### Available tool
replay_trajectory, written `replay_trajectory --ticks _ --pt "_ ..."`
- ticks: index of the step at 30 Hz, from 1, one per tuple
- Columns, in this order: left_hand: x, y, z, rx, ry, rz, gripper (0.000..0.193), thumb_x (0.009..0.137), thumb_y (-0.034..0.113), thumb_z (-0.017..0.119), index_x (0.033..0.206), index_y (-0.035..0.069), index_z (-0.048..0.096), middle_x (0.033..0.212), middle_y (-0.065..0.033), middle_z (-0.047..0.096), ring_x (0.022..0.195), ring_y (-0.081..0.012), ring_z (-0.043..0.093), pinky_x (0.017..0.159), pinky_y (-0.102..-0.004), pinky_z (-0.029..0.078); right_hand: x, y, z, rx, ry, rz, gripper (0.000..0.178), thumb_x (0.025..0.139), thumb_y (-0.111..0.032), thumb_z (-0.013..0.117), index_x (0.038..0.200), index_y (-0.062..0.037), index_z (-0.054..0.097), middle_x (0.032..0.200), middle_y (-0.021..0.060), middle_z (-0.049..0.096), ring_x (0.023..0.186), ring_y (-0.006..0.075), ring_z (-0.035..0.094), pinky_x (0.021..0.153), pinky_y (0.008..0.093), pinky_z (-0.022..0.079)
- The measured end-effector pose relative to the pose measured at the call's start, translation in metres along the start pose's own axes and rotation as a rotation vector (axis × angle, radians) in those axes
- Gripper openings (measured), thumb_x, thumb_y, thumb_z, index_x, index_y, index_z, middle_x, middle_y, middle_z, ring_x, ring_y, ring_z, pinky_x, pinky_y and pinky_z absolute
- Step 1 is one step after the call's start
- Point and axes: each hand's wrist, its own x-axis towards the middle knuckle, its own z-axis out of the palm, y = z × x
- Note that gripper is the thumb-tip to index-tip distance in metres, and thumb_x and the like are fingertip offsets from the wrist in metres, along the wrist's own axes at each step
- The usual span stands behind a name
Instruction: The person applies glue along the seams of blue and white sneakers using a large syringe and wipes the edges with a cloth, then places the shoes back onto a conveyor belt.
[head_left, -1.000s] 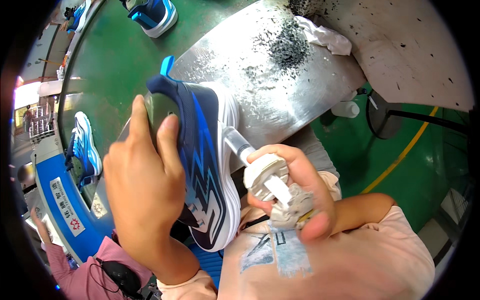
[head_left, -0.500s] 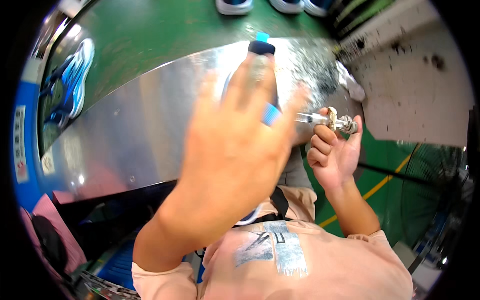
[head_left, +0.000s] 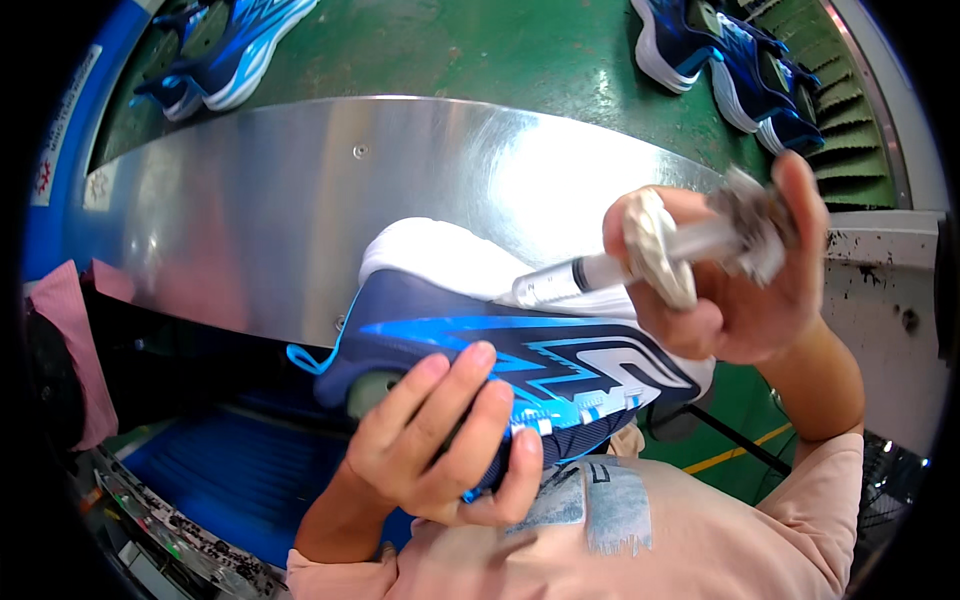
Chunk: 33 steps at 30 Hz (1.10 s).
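Note:
A blue and navy sneaker [head_left: 470, 310] with a white sole lies on its side in front of me, its sole turned away and its heel to the left. My left hand [head_left: 440, 435] grips it by the collar and lacing, fingers spread over the upper. In my right hand [head_left: 740, 270] is a clear syringe [head_left: 570, 280], its flange and plunger end wrapped in whitish, stained material. The thumb sits at the plunger's end. The syringe's tip points left, at the seam between upper and sole; whether it touches cannot be seen.
A metal ledge [head_left: 250, 220] runs along a green surface [head_left: 480, 70]. Beyond it stand one sneaker [head_left: 235, 50] at the far left and several sneakers [head_left: 735, 75] at the far right. A pale, stained machine panel [head_left: 885, 270] is at the right. A blue mat [head_left: 235, 465] lies lower left.
My left hand has come down from over the ledge and now holds a sneaker close to me. My right hand has raised the syringe up to that sneaker. The view has shifted.

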Motion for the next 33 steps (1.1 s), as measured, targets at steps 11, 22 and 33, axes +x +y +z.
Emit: replay_trajectory --ticks 11,22,33 --pt "-0.017 0.019 -0.015 0.098 -0.061 -0.070 0.021 0.081 0.027 0.053 0.100 0.026 0.046 0.102 -0.0007 0.058 0.096 -0.0190 0.056 0.091 -0.0342 0.036 -0.034 -0.009 0.037 -0.221 0.311 0.119 0.095 0.060 -0.078 0.045 0.099 0.0091 0.039 0.059 0.0016 0.044 0.048 0.0064 0.043 0.041 0.0150 0.032" --pt "-0.046 0.007 -0.019 0.192 -0.056 -0.154 0.036 0.080 0.035 0.055 0.104 0.020 0.033 0.105 -0.0046 0.050 0.100 -0.0237 0.053 0.090 -0.0420 0.039 -0.098 0.030 0.034 -0.066 0.452 -0.129 0.087 0.060 -0.071 0.054 0.095 0.0075 0.042 0.062 0.0042 0.046 0.044 0.0102 0.043 0.037 0.0194 0.027" --pt "-0.046 -0.034 -0.029 0.302 -0.107 -0.069 0.044 0.082 0.035 0.053 0.107 0.004 0.034 0.106 -0.0177 0.050 0.094 -0.0363 0.054 0.082 -0.0491 0.044 -0.097 0.081 0.022 0.262 0.336 -0.356 0.087 0.062 -0.069 0.054 0.106 0.0030 0.037 0.068 0.0053 0.048 0.047 0.0078 0.039 0.040 0.0191 0.026"
